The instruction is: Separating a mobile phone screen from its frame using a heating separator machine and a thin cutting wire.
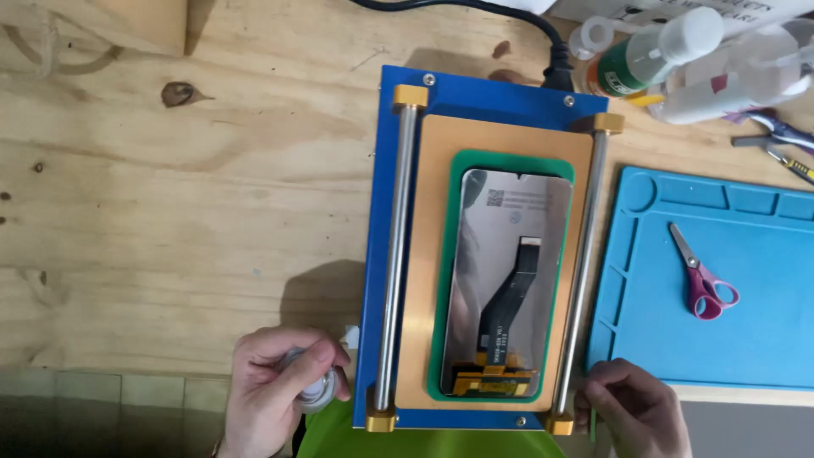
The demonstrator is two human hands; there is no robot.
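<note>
Head view shows the left hand (284, 390) closed around a small round silver spool (318, 390), keeping it steady. The right hand (632, 407) pinches together beside the blue metal plate (492, 93), where a grey phone screen (504, 293) lies flat on the wooden worktop (170, 212).

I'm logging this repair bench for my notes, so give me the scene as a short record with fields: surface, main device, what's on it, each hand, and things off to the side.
Surface: wooden table
Main device: blue plate machine with two metal rods
On it: phone screen lying back side up on a green pad, flex cable showing
Left hand: closed around a small round spool
Right hand: at the machine's near right corner, pinching something thin
Side: blue mat with pink-handled scissors; bottles at the far edge
</note>
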